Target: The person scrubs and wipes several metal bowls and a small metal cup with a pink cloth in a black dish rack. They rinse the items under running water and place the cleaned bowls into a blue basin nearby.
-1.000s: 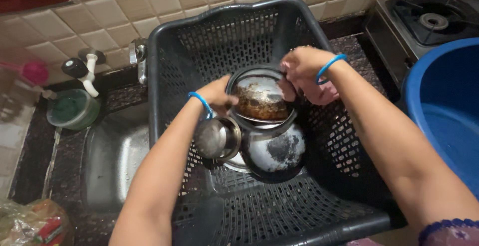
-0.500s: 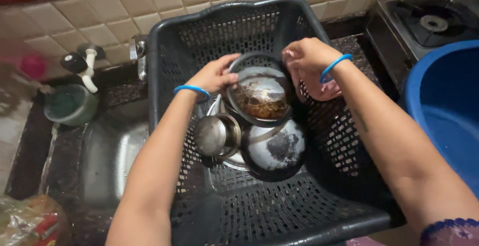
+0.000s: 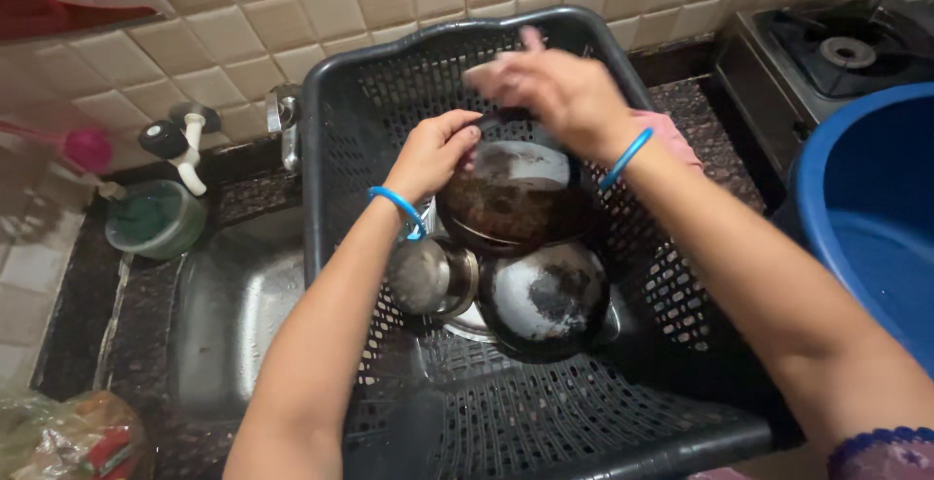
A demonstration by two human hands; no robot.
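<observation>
A large black perforated plastic basket (image 3: 671, 285) stands on the dark counter. Inside it lie a blackened round pan (image 3: 514, 193), a second scorched pan (image 3: 547, 297) below it, and a small steel bowl (image 3: 426, 274) at the left. My left hand (image 3: 435, 152) grips the upper pan's left rim. My right hand (image 3: 553, 91) hovers just above the pan's far edge, blurred, its fingers partly spread; whether it holds anything I cannot tell. Both wrists wear blue bangles.
A steel sink (image 3: 229, 310) lies left of the basket, with a tap (image 3: 282, 120) and a green-lidded container (image 3: 156, 217) behind it. A blue tub (image 3: 866, 217) stands at the right and a gas stove (image 3: 827, 52) at the far right. Tiled wall behind.
My right hand has moved left from the pan's right rim to above its far edge. My left hand has slid down the pan's left rim. The view has shifted slightly.
</observation>
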